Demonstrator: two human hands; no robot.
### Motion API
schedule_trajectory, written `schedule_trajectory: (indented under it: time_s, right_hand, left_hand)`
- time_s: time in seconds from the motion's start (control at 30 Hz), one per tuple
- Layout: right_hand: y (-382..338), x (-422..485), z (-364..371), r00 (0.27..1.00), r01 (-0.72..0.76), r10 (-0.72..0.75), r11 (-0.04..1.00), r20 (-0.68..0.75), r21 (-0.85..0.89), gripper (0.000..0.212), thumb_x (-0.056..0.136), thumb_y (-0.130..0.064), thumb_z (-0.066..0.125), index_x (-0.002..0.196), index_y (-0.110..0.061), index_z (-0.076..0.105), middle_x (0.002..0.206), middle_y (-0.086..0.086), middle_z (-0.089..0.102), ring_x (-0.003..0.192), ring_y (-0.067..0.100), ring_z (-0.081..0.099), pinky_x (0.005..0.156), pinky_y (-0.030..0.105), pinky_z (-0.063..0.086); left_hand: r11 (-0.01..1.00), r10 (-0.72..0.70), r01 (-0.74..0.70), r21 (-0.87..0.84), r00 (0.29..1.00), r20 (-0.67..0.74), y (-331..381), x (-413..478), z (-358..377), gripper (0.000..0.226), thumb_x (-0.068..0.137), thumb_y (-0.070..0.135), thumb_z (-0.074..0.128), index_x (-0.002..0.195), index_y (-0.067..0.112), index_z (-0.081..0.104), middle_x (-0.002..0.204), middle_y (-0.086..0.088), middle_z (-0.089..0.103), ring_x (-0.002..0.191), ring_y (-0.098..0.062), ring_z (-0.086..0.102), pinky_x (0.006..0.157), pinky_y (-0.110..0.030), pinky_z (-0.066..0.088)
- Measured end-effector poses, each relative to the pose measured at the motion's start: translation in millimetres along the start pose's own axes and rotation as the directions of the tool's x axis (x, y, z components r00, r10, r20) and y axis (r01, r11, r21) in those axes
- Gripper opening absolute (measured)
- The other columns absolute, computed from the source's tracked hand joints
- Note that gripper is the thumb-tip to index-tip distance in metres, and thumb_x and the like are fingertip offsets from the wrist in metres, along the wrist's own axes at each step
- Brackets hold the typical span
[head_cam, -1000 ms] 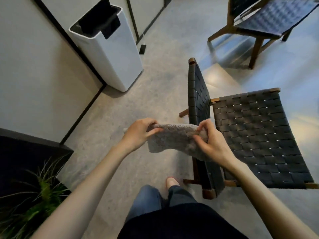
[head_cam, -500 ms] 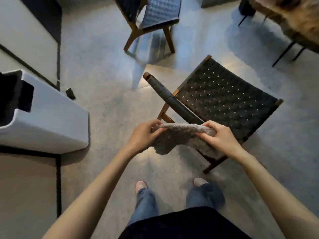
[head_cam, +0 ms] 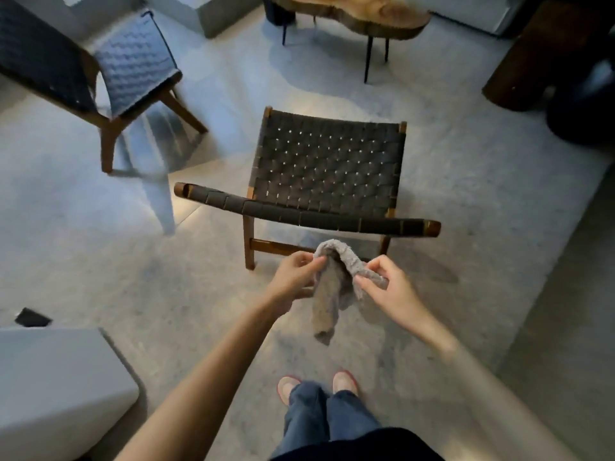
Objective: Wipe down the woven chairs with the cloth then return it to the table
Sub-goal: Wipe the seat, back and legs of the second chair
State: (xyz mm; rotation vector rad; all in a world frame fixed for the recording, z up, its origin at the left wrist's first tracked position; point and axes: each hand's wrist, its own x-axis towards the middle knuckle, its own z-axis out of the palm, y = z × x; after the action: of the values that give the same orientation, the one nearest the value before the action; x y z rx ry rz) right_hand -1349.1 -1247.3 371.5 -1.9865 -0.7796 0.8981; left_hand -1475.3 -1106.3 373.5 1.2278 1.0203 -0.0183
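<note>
Person's standing right behind the near dark woven chair with the brown wooden frame (head_cam: 329, 168), holding a fluffy grey cloth (head_cam: 327, 304). The left hand (head_cam: 293, 277) pinches one edge and the right hand (head_cam: 389, 291) the other, and the rest droops over the mottled grey concrete floor (head_cam: 166, 294). A second woven chair (head_cam: 133, 61) sits off left, with a live-edge wooden counter on thin black legs (head_cam: 352, 11) beyond.

You are holding both bare forearms out in front, your left hand (head_cam: 294, 277) pinching the grey cloth (head_cam: 327, 304) between thumb and fingers, your right hand (head_cam: 389, 291) pinching it just beside.
</note>
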Motion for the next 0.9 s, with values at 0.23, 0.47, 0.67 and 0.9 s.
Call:
schedule_trajectory:
  time_s: [0.23, 0.47, 0.67, 0.9]
  right_hand:
    - [39, -25, -9, 0.992, -0.063, 0.087, 0.968, -0.087, 0.241, 0.044, 0.077, -0.025, 0.079, 0.1, -0.036, 0.043, 0.103, -0.013, 0.06, 0.093, -0.001, 0.063, 0.067, 0.016, 0.053]
    - [59, -27, -32, 0.847, -0.045, 0.164, 0.97, -0.505, 0.24, 0.038, 0.08, -0.007, 0.073, 0.096, -0.025, 0.044, 0.088, -0.011, 0.056, 0.075, -0.003, 0.057, 0.066, 0.027, 0.05]
    - [53, 31, -49, 0.679, -0.003, -0.095, 0.991, -0.728, -0.132, 0.034, 0.077, 0.001, 0.069, 0.1, -0.01, 0.046, 0.113, 0.008, 0.054, 0.102, 0.027, 0.051, 0.084, 0.044, 0.047]
    - [94, 138, -20, 0.808, -0.31, 0.004, 0.853, -0.589, -0.419, 0.061, 0.085, -0.015, 0.067, 0.139, -0.008, 0.038, 0.14, 0.008, 0.047, 0.127, 0.033, 0.029, 0.102, 0.04, 0.029]
  left_hand:
    - [0.898, -0.06, 0.195, -0.395, 0.943, 0.327, 15, 0, 62, 0.037, 0.099, 0.035, 0.043, 0.124, 0.01, 0.054, 0.128, -0.012, 0.057, 0.096, -0.024, 0.068, 0.071, -0.026, 0.058]
    - [0.972, 0.058, -0.098, 0.215, 0.981, 0.184, 19, 25, 70, 0.021, 0.101, 0.028, 0.041, 0.109, 0.018, 0.058, 0.113, -0.007, 0.064, 0.092, -0.013, 0.064, 0.078, -0.021, 0.053]
    - [0.624, 0.421, -0.417, 0.661, 0.892, 0.166, 23, 81, 25, 0.038, 0.098, 0.018, 0.049, 0.136, 0.018, 0.045, 0.138, -0.003, 0.047, 0.125, -0.016, 0.046, 0.102, -0.03, 0.042]
    - [0.148, 0.314, -0.428, 0.892, 0.875, 0.368, 20, 163, -36, 0.058, 0.099, 0.031, 0.045, 0.15, 0.032, 0.018, 0.159, 0.001, 0.012, 0.147, -0.026, 0.0, 0.116, -0.053, 0.002]
